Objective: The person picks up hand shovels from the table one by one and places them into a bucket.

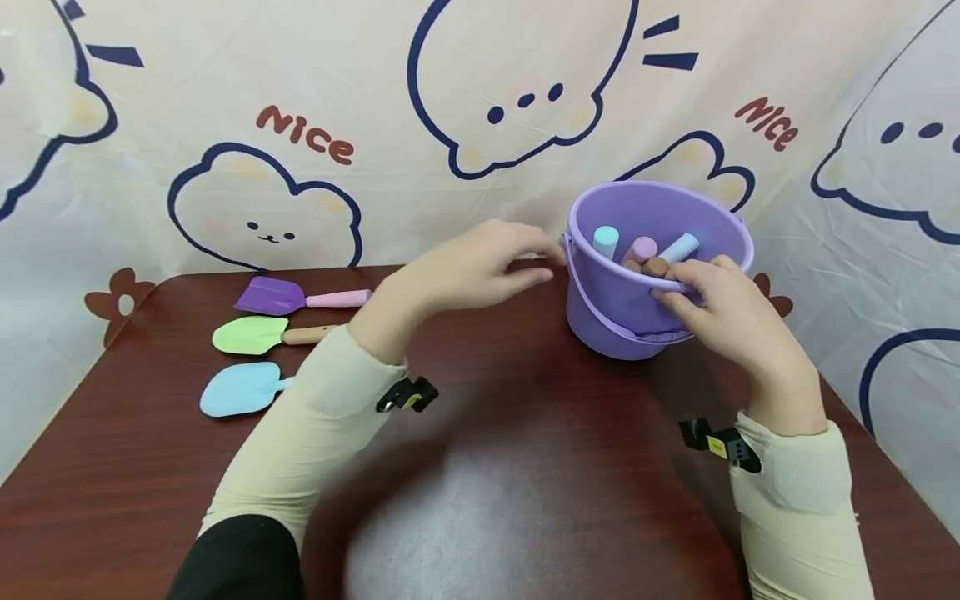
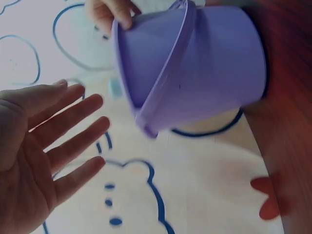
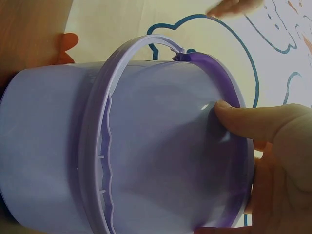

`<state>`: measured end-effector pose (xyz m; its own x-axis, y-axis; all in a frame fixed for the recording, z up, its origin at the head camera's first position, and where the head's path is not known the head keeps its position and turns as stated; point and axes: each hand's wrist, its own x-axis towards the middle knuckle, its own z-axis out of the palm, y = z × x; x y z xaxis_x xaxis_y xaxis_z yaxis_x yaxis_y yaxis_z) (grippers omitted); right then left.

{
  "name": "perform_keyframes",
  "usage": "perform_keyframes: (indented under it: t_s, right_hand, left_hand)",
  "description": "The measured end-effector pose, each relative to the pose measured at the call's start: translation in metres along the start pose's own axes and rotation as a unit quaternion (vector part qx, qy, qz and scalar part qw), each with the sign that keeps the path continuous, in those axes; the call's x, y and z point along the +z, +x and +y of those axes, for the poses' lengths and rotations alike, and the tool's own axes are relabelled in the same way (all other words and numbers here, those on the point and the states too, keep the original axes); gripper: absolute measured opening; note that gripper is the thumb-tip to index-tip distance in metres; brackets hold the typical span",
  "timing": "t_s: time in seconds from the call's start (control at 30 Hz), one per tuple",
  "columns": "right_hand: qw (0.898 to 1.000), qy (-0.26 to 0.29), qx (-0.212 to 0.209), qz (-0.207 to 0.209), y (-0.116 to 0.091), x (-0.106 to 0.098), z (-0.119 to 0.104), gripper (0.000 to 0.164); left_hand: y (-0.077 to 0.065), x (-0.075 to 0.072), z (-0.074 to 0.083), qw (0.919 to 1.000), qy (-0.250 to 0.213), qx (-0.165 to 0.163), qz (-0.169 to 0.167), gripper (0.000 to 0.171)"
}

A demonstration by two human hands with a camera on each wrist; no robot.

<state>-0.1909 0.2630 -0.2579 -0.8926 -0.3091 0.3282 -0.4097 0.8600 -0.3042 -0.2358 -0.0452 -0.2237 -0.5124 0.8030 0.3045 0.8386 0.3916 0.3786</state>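
Note:
A purple bucket point(image 1: 622, 329) stands upright on the table, its handle point(image 3: 92, 131) hanging down along the near side. My right hand point(image 1: 731, 317) grips the near rim, the thumb point(image 3: 243, 119) pressed to the outer wall and the fingers over the edge. Inside the bucket, rounded handle ends show: a teal one point(image 1: 606, 241), a pink one point(image 1: 642, 248), a light blue one point(image 1: 681, 247) and brown ones point(image 1: 656, 267); their lower parts are hidden. Left of the bucket, my left hand point(image 1: 480, 267) hovers with spread, empty fingers, apart from the rim in the left wrist view.
On the table's left lie a purple shovel point(image 1: 272, 296) with a pink handle, a green trowel point(image 1: 250, 335) with a wooden handle, and a blue trowel point(image 1: 238, 389) partly behind my left sleeve. A printed cloth point(image 1: 465, 200) hangs behind the dark wooden table point(image 1: 525, 467).

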Motion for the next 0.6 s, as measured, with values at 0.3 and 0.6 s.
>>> perform_keyframes:
  t_s: [0.3,0.6]
  right_hand:
    - [1.000,0.004,-0.002,-0.005,0.000,0.001,-0.001,0.015]
    - [1.000,0.003,-0.007,0.002,0.001,0.000,0.000,0.012]
  left_hand:
    - [-0.072,-0.011,-0.020,0.9936,-0.034,-0.107,-0.002,0.026]
    - [-0.127,-0.010,-0.035,0.9718,-0.061,-0.228,0.001,0.029]
